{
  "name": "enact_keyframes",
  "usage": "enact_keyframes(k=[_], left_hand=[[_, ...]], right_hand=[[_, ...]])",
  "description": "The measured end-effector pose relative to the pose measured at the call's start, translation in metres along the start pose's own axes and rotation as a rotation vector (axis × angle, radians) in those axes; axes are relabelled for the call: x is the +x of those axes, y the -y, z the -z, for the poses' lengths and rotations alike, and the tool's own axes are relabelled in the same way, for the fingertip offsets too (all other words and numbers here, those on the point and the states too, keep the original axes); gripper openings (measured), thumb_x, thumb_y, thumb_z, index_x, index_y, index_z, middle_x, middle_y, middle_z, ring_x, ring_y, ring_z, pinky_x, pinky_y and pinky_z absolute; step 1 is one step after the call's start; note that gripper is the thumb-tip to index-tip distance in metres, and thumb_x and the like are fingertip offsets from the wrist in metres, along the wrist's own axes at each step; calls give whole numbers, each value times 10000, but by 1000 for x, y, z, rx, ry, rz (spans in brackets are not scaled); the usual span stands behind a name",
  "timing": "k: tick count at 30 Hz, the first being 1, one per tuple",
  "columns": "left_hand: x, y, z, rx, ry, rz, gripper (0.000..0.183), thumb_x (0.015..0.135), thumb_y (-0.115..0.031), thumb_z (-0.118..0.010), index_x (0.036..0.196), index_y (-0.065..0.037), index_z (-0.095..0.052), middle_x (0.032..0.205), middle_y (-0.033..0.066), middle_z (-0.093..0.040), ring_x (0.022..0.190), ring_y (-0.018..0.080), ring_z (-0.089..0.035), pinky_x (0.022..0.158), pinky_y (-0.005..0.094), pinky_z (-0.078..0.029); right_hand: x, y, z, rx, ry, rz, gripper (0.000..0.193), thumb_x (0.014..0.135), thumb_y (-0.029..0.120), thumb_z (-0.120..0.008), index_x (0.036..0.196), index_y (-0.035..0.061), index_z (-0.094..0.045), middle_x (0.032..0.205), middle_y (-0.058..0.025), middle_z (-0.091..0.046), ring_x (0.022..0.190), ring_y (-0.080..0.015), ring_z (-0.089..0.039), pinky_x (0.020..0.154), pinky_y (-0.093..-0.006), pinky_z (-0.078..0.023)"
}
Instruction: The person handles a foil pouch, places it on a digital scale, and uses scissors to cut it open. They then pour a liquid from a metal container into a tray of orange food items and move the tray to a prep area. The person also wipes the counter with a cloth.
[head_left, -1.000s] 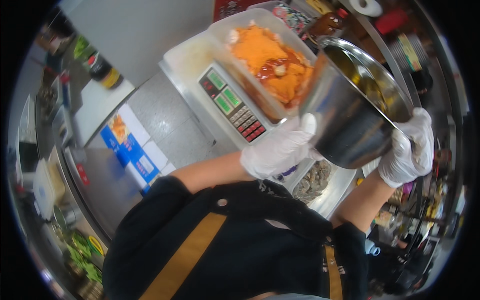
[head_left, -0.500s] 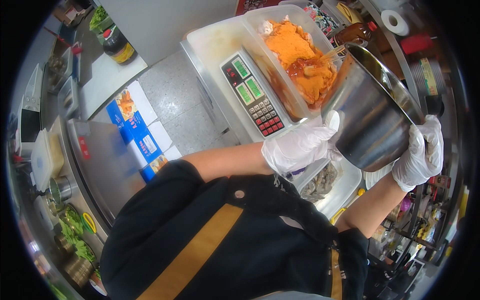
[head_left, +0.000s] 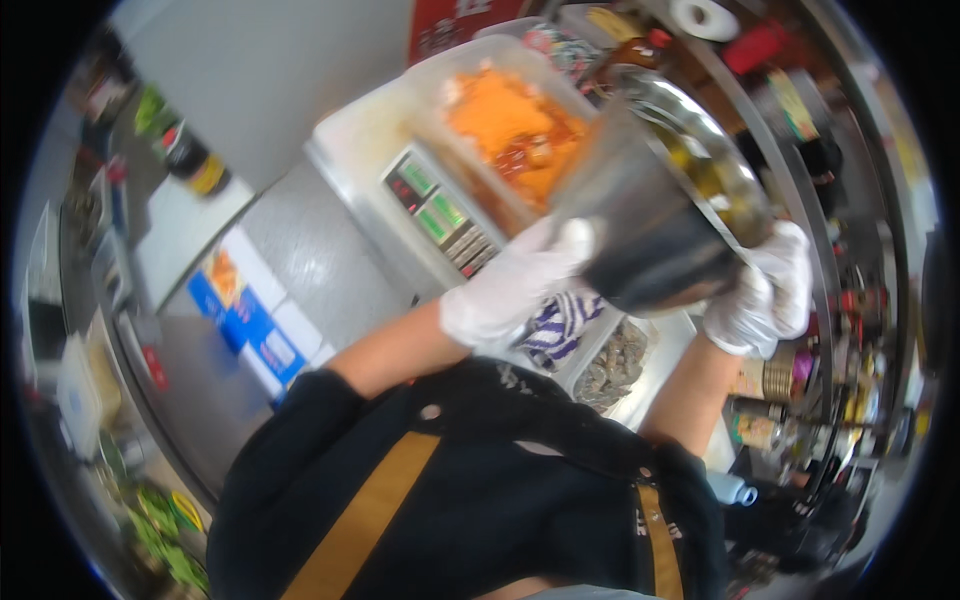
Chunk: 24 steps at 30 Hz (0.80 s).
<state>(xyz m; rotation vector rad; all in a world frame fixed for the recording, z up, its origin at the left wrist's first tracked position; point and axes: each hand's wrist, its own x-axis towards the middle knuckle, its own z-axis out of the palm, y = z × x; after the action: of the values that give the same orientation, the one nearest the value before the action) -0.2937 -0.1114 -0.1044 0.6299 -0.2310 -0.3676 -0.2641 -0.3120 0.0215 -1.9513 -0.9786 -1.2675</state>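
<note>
A deep stainless steel pot (head_left: 640,220), tilted, is held between my two hands, both in thin white gloves. My left hand (head_left: 520,285) grips its near left side, the thumb up against the wall and the other fingers partly hidden. My right hand (head_left: 765,290) is closed round the rim and the right side. Some yellowish liquid (head_left: 690,160) shows inside the pot. Just left of it is a translucent plastic tub (head_left: 430,85) with orange powder (head_left: 500,110) heaped over pale pieces and a reddish sauce (head_left: 530,155). Motion blurs the view.
A digital scale (head_left: 440,210) lies beside the tub. Near me are a purple-and-white striped cloth (head_left: 560,325) and a container of greyish pieces (head_left: 615,365). A dark bottle (head_left: 195,165) stands on the left counter. Shelves with jars and a paper roll (head_left: 705,18) line the right.
The whole view has swung, so the pot and tub appear farther left. More of the pot's inside and its liquid shows, and the striped cloth has come into fuller sight. Both hands keep their hold.
</note>
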Motion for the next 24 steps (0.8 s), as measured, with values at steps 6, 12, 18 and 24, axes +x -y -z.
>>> enact_keyframes(k=[6,12,18,24], left_hand=[[-20,9,20,75,-84,-29,552,1024,-358,-469,1447,-27,-346,1394,69,-460,1265,179,-454,1075,330,-362],[-24,9,18,129,59,13,683,1016,-499,-385,1493,-32,-242,1511,74,-307,1367,190,-332,1135,344,-288],[-37,9,27,58,168,49,699,1007,-514,-382,1513,-60,-218,1542,90,-285,1401,228,-307,1171,372,-229],[-44,8,29,161,113,33,730,987,-548,-396,1519,-82,-215,1549,88,-283,1413,264,-291,1179,444,-212]], right_hand=[[-2,12,9,-196,101,129,430,500,482,-856,677,139,-667,612,-11,-530,611,-226,-530,665,-352,-445],[-11,22,-3,-93,-42,193,400,530,436,-885,647,151,-631,615,11,-501,648,-216,-538,671,-335,-450],[-19,28,-7,-86,-65,192,391,572,415,-878,650,137,-615,624,-14,-501,631,-231,-526,651,-337,-449],[-20,39,-12,-65,-87,215,380,591,407,-870,649,134,-612,625,-16,-504,620,-231,-529,637,-338,-448]])
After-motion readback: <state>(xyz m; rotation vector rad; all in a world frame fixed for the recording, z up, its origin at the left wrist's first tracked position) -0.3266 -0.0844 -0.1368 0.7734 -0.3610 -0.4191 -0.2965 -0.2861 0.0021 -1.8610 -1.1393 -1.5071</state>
